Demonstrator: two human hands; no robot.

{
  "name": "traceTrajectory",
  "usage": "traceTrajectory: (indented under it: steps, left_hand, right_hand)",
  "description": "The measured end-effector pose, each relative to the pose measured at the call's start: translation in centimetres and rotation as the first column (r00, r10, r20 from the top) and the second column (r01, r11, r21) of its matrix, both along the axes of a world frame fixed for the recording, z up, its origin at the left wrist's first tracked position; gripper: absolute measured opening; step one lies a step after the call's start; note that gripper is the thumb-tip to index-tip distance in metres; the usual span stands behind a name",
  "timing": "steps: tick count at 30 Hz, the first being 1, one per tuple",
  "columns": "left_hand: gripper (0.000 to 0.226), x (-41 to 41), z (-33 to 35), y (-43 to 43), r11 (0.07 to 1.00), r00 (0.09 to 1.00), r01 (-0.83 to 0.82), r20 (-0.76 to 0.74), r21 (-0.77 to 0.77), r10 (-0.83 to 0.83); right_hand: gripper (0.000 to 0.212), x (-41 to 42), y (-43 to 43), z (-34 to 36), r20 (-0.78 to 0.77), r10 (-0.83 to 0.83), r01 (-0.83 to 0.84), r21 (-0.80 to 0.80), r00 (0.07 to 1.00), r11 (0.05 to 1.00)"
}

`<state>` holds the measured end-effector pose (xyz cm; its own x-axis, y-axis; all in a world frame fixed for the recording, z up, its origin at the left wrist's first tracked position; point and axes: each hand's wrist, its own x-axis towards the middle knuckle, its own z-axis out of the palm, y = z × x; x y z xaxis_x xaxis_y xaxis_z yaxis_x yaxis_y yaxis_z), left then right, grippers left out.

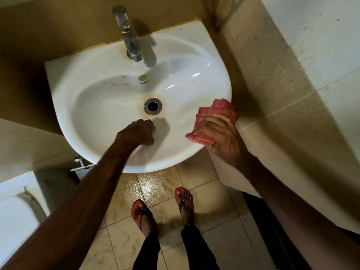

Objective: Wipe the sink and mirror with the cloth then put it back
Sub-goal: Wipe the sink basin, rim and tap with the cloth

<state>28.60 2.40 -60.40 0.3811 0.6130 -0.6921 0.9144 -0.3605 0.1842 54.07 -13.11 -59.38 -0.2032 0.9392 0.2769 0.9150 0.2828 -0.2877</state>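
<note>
Sink (pixel 109 98): white ceramic, wall-mounted, rounded front, seen from above; brown stain spots on the back slope below the tap, rust-coloured ring around the drain (pixel 153 106), metal-rimmed, near the centre of the basin. Tap (pixel 127 34): single chrome pillar on the rear ledge, spout over the bowl, shadow cast to its right. Cloth (pixel 214 112): red with thin pale stripes, bunched and folded, pressed against the right front rim of the sink, partly overhanging the edge beside the tiled ledge (pixel 272 106). Right hand (pixel 220 135): fingers closed over the cloth from above, gripping it at the rim; upper folds of the cloth protruding beyond the fingertips, a lower corner showing under the palm. Left hand (pixel 140 132): curled into a loose fist, holding nothing visible, resting inside the basin at the front slope, just below the drain, shadow thrown to its right; forearm crossing the front rim. Floor tiles (pixel 153 190): beige, glossy, wet-looking patch below the sink. Sandals (pixel 140 213): red, one on each foot, standing on the tiles in front of the sink; dark trouser legs above. White fixture (pixel 17 207): lower left, partly cut off, kind not determinable. Mirror: not in view.
</note>
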Motion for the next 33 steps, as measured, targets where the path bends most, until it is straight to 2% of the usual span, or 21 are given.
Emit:
traceTrajectory:
  steps: [3,5,8,11,13,17,21,24,27,33]
  left_hand:
    - [0.057,0.3,0.5,-0.2,1.0,1.0,0.009,-0.004,0.021,-0.009]
    - [0.056,0.5,1.1,-0.2,0.999,1.0,0.009,-0.003,0.041,-0.009]
    - [0.055,0.3,1.6,-0.2,0.996,1.0,0.018,-0.006,0.082,-0.017]
    - [0.058,0.2,1.6,-0.8,0.993,0.999,0.048,-0.013,0.111,-0.047]
    - [0.064,0.4,1.5,-1.2,0.992,0.997,0.069,0.04,0.108,-0.073]
    - [0.065,0.4,1.4,-1.2,0.992,0.987,0.112,0.107,0.062,-0.118]
    - [0.056,0.5,1.6,-1.2,0.99,0.985,0.132,0.106,0.059,-0.137]
    - [0.057,0.5,1.7,-0.9,0.989,0.984,0.14,0.102,0.039,-0.144]
    - [0.063,0.4,2.0,-0.4,0.994,0.987,0.111,0.118,0.01,-0.111]
    - [0.055,0.7,2.6,-0.1,0.998,0.99,0.055,0.133,-0.013,-0.053]
  right_hand:
    - [0.036,1.0,0.8,1.7,-0.077,0.019,-0.032,-0.171,0.997,0.985]
    - [0.04,1.5,1.4,3.7,-0.1,0.04,-0.071,-0.329,0.994,0.942]
    - [0.049,1.9,1.9,6.0,0.036,0.094,-0.061,-0.516,0.995,0.854]
    - [0.054,1.5,1.2,6.3,0.232,0.118,0.0,-0.452,0.965,0.892]
    - [0.053,1.3,0.5,6.1,0.334,0.08,0.057,-0.381,0.939,0.923]
    - [0.048,1.0,2.2,5.1,0.437,0.038,0.113,-0.313,0.899,0.943]
    - [0.045,0.9,5.6,3.1,0.526,0.125,0.061,-0.323,0.841,0.944]
    - [0.054,-0.4,7.8,1.9,0.523,0.263,0.031,-0.487,0.811,0.873]
    - [0.061,-2.1,9.5,-0.1,0.513,0.337,0.01,-0.559,0.789,0.829]
    - [0.061,-6.0,14.0,-3.3,0.365,0.353,-0.04,-0.644,0.861,0.764]
